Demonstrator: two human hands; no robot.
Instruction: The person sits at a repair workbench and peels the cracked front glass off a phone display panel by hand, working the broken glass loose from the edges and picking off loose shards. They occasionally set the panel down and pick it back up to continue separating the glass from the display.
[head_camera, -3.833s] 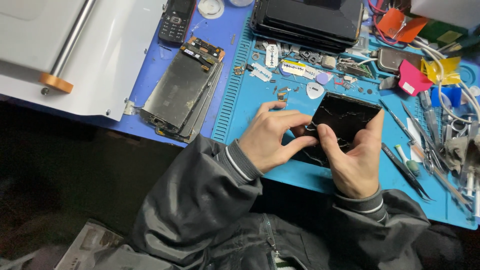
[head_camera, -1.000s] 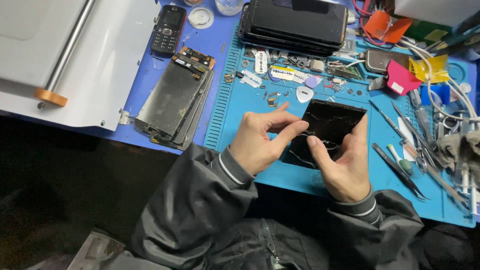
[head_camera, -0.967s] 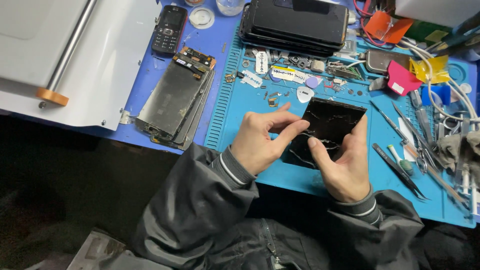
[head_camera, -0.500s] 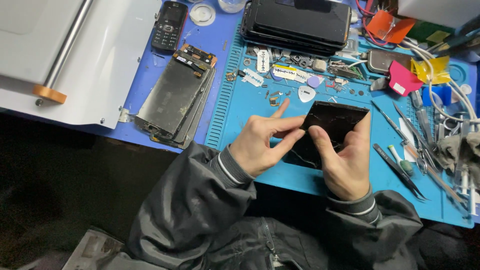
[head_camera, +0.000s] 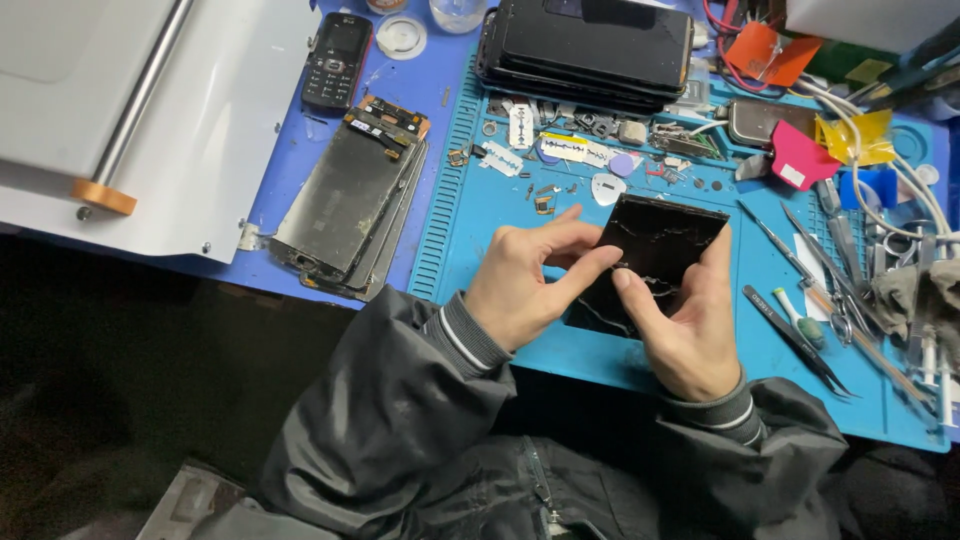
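Observation:
Both of my hands hold a black, cracked phone screen panel (head_camera: 665, 245) just above the blue work mat (head_camera: 480, 230). My left hand (head_camera: 530, 280) grips its left edge, with the index finger laid across the glass. My right hand (head_camera: 685, 320) holds the lower right side, thumb pressed on the cracked surface close to the left fingertip. The panel's lower part is hidden behind my fingers.
A stack of bare phone frames (head_camera: 350, 195) lies left of the mat. Beyond it are a small black keypad phone (head_camera: 337, 60) and a white metal plate (head_camera: 120, 110). Stacked black phones (head_camera: 590, 50) sit at the back; tweezers and tools (head_camera: 800, 330) lie to the right, with small parts scattered (head_camera: 560, 150).
The screen panel has been tilted up and shifted slightly between my hands. My left index finger has stretched across the glass toward my right thumb.

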